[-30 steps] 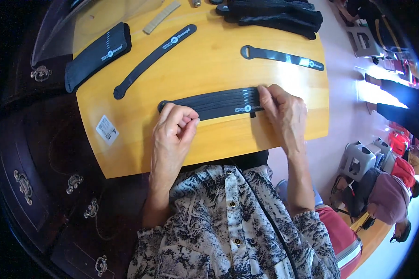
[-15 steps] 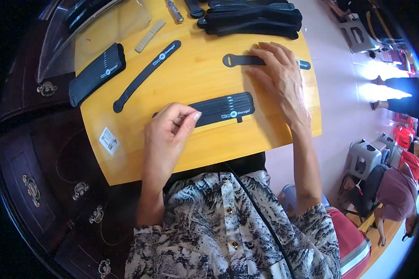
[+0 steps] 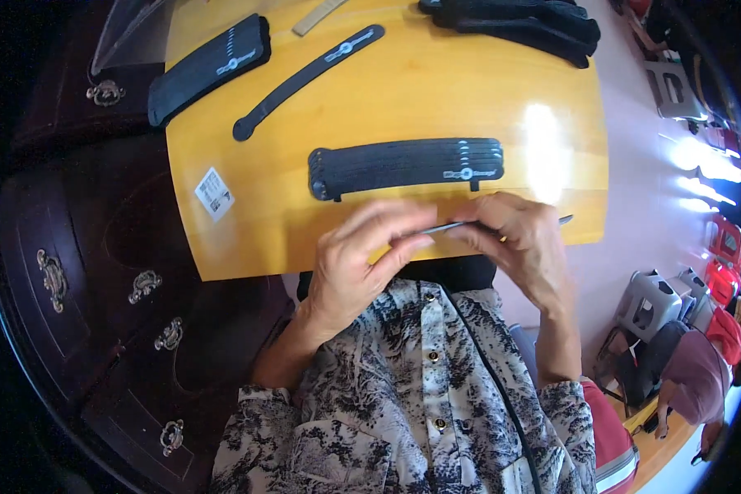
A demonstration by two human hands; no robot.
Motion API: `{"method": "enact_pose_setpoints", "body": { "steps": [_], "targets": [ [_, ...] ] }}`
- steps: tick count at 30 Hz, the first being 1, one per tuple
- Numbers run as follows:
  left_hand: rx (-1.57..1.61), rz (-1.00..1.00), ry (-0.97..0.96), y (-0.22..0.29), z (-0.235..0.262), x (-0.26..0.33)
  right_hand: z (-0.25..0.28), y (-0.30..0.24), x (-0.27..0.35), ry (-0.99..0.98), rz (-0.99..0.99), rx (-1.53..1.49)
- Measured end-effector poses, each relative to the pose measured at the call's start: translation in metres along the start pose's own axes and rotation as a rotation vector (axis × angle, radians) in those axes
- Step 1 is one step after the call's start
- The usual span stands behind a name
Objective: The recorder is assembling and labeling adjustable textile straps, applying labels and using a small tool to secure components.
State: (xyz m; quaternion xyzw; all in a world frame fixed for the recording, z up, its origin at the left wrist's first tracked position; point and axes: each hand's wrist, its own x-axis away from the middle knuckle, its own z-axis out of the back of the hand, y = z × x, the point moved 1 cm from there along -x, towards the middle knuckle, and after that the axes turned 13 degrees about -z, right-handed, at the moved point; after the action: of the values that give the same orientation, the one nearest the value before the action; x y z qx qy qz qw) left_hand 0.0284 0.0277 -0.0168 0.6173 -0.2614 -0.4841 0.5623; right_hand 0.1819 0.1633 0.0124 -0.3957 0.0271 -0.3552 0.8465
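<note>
Head view: I hold a thin black strip [image 3: 461, 225] between both hands, just above the near edge of the yellow board [image 3: 387, 107]. My left hand [image 3: 362, 263] pinches the strip's left end between thumb and fingers [image 3: 403, 218], pressed together on it. My right hand [image 3: 523, 247] closes over the strip's middle, fingers curled down around it, and the strip's right tip [image 3: 565, 220] pokes out past my knuckles. The strip lies roughly level, seen nearly edge-on, so I cannot tell its full shape

Just beyond my hands, on the board, lies a fanned stack [image 3: 407, 165] of similar black strips, its wide rounded end to the left and a small tab hanging off the lower right. It is apart from my fingers, not touching them. Farther off, a single long strip [image 3: 305, 74] lies slantwise with its round end lower left. To its left sits a thicker black bundle [image 3: 210, 70], also slanted. At the far right corner a dark pile [image 3: 519, 25] of more strips rests near the board's edge. A pale flat stick [image 3: 317, 16] lies at the top. A white label [image 3: 214, 193] is stuck on the board's left side

The board rests over dark wooden drawers [image 3: 99, 288] with metal handles. My patterned shirt [image 3: 403, 395] fills the lower frame
</note>
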Motion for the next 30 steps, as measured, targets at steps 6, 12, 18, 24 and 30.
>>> {"method": "enact_pose_setpoints", "body": {
  "steps": [6,12,18,24,30],
  "targets": [
    [-0.053,0.190,-0.071,-0.005,0.022,0.029,-0.025,-0.004,-0.001,-0.130,-0.038,-0.038],
    [0.072,0.383,0.140,-0.013,0.035,0.035,-0.017,-0.003,-0.001,-0.136,-0.129,-0.020],
    [0.089,0.346,0.356,-0.023,0.047,0.027,0.013,0.029,0.006,-0.052,-0.406,-0.296],
    [0.030,0.322,0.366,-0.029,0.049,0.027,0.009,0.023,0.007,-0.120,-0.472,-0.432],
    [0.006,0.336,0.404,-0.028,0.050,0.026,0.007,0.024,0.006,-0.120,-0.540,-0.511]
  ]
}}
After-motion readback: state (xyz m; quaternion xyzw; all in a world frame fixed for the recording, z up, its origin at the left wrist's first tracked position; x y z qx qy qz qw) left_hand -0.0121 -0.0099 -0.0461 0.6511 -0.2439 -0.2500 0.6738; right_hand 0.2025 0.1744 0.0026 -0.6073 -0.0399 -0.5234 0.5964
